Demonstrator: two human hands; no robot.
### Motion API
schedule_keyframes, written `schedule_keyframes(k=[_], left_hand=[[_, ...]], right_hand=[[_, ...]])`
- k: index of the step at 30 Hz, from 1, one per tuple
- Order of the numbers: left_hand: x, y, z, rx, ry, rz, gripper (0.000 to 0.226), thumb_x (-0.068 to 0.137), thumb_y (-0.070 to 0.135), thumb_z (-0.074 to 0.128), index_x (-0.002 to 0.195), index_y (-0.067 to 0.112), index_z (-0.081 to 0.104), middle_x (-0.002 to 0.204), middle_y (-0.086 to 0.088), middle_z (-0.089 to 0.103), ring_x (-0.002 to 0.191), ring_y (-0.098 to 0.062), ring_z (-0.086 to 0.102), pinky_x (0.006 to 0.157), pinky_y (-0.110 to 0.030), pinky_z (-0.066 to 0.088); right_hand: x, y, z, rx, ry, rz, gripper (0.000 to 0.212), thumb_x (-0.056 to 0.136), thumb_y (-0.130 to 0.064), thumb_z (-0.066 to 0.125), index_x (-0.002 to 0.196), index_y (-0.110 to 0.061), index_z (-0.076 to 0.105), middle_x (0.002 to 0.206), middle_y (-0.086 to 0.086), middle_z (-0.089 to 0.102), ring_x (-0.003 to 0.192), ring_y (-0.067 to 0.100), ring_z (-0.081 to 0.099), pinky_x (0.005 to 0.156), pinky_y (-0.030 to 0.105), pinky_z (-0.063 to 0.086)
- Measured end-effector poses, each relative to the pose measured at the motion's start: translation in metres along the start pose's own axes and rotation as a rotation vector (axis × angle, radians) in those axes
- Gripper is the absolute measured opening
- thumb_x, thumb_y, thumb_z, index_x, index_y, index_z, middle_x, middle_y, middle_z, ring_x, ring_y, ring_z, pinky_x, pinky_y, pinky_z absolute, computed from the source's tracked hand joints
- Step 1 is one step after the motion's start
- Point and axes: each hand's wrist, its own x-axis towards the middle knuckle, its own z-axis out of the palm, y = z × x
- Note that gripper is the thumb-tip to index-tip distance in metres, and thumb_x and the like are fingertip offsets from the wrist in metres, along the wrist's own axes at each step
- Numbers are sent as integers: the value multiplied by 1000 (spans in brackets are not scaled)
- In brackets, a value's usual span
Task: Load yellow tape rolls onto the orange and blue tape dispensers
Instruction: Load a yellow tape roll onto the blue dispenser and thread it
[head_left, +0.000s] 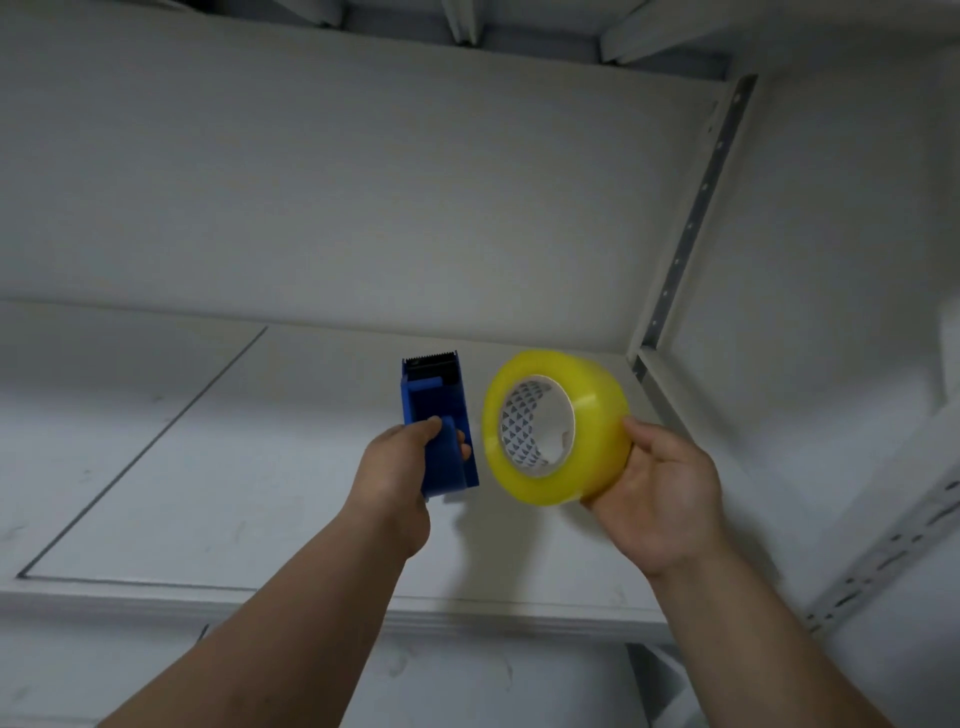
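Blue dispenser (439, 423) is held by the left hand (397, 467), fingers wrapped round its handle, serrated blade kept away. Yellow tape roll (556, 426) is cupped in the right hand (657, 486) just beside it above the shelf (156, 467), core turned toward the dispenser, probably for mounting.

Both forearms extended, left hand (397, 467) and right hand (662, 499) curled in grip

The left hand (392, 467) covers the near end of the blue dispenser (439, 423); most of its fingers are hidden behind the dispenser. The roll (553, 426) hides the right hand's (657, 493) fingers. Both forearms run off the bottom edge. The core's print is too small to read.
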Motion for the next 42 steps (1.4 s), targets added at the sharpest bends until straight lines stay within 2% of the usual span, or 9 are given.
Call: schedule_keyframes(k=[3, 8, 18, 20, 23, 28, 33, 37, 42], left_hand=[[-3, 8, -15, 38, -14, 39, 5, 97, 10, 57, 99, 8, 60, 83, -13, 68, 71, -24, 64, 70, -36, 54], [-6, 29, -49, 109, -35, 80, 13, 96, 7, 59, 108, 7, 60, 89, -11, 70, 78, -24, 67, 82, -39, 55], [-6, 64, -114, 171, -95, 46, 23, 84, 4, 71, 106, 6, 61, 104, -20, 72, 90, -29, 66, 102, -51, 50], [-7, 68, -121, 174, -118, 36, 34, 81, 5, 74, 113, 4, 61, 107, -21, 72, 91, -30, 66, 101, -50, 51], [-6, 73, -129, 178, -170, 33, 35, 80, 6, 74, 113, 3, 62, 97, -17, 71, 87, -28, 66, 88, -42, 53], [-6, 80, -136, 149, -223, 8, 22, 89, 13, 66, 109, 7, 64, 82, -5, 75, 70, -18, 68, 55, -25, 51], [-4, 84, -132, 110, -261, -41, 28, 89, 38, 62, 109, 20, 71, 104, -9, 76, 93, -27, 67, 83, -36, 51], [-10, 85, -123, 146, -322, -19, 45, 68, 54, 63, 105, 29, 73, 102, -3, 78, 84, -16, 70, 67, -28, 44], [-6, 84, -115, 165, -295, -2, 43, 78, 44, 68, 108, 14, 72, 90, -6, 75, 73, -17, 69, 66, -27, 47]], right_hand=[[-5, 10, 18, -1, 18, 27, 34, 95, -24, 38, 108, -6, 64, 95, 12, 71, 90, 26, 65, 83, 43, 48], [-7, 32, 52, 34, 0, 48, 41, 98, -28, 38, 127, -5, 55, 122, 17, 65, 115, 33, 59, 103, 54, 39], [-13, 79, 94, 294, 79, -28, 43, 91, -21, 36, 122, -4, 61, 112, 13, 68, 104, 30, 65, 102, 51, 41], [-16, 89, 101, 329, 101, -31, 38, 88, -21, 37, 107, -6, 66, 89, 8, 66, 72, 22, 67, 85, 39, 50], [-21, 101, 109, 285, 98, 2, 34, 84, -30, 41, 80, -4, 63, 55, 2, 47, 46, 18, 44, 61, 29, 39], [-20, 109, 114, 226, 71, 45, 39, 81, -41, 52, 74, -5, 64, 50, 1, 43, 44, 16, 40, 61, 29, 40], [-12, 109, 116, 233, 31, 59, 32, 82, -35, 48, 77, -6, 62, 48, 1, 44, 42, 16, 43, 64, 30, 48], [-2, 102, 115, 225, 17, 65, 31, 81, -34, 48, 77, -7, 61, 48, 1, 45, 41, 17, 44, 64, 31, 49], [9, 91, 113, 219, 52, -6, 29, 84, -34, 48, 73, -10, 58, 53, 2, 46, 46, 17, 45, 64, 31, 47]])
